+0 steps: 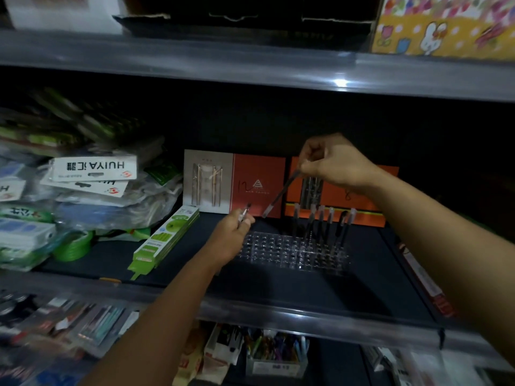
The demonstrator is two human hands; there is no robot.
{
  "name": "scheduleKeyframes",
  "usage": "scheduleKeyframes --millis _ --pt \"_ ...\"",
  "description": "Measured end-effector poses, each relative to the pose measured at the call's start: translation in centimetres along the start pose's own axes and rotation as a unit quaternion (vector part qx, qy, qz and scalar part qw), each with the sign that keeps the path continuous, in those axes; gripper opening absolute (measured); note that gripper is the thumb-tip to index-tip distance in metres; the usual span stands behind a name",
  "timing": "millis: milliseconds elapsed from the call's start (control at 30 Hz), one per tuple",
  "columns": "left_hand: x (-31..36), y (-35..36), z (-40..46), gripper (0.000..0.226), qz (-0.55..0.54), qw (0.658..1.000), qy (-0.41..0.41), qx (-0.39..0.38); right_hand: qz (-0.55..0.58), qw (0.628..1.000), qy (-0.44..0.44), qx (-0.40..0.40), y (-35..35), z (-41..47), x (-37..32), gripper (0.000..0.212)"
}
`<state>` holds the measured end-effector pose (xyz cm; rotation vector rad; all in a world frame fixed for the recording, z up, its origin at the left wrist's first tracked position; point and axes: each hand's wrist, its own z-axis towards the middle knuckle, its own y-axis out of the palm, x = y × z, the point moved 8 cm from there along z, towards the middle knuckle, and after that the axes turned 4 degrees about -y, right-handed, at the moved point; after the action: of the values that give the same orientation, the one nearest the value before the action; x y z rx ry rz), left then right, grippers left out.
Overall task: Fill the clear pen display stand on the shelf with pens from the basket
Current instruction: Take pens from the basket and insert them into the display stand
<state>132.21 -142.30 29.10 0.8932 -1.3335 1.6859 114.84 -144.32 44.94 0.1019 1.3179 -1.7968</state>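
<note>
A clear pen display stand point(281, 250) with rows of round holes sits on the dark shelf. Several dark pens point(323, 221) stand upright in its far right rows. My right hand point(334, 162) hovers above the stand and pinches the top of a dark pen point(281, 195) that slants down to the left, its pale tip above the stand's far left edge. My left hand point(232, 235) is at the stand's left end and grips a small bunch of pens point(243, 213). No basket is in view.
Orange and white boxed pen sets point(259, 185) lean against the back of the shelf. A green flat pack point(164, 240) and a heap of bagged stationery point(83, 190) lie to the left. The upper shelf edge point(250, 68) hangs overhead. Below is a tub of coloured pens point(276, 352).
</note>
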Motion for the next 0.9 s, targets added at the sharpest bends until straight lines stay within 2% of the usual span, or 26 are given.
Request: scheduleKeyframes --millis 200,367,600,900 --pt "-0.4 0.2 0.4 0.016 -0.074 0.997 0.01 0.003 -0.106 0.994 0.006 -0.036 1.3 0.3 1.7 0.003" --pt "0.2 0.5 0.3 0.016 -0.077 0.996 0.034 -0.003 -0.16 0.985 -0.006 -0.069 3.4 0.4 2.8 0.007" --pt "0.9 0.9 0.7 0.012 -0.074 0.995 0.066 -0.011 -0.174 0.978 0.02 -0.111 5.1 0.2 4.2 0.01" --pt "0.8 1.1 0.8 0.012 -0.071 0.995 0.062 -0.009 -0.168 0.976 0.035 -0.136 5.9 0.4 5.1 0.01"
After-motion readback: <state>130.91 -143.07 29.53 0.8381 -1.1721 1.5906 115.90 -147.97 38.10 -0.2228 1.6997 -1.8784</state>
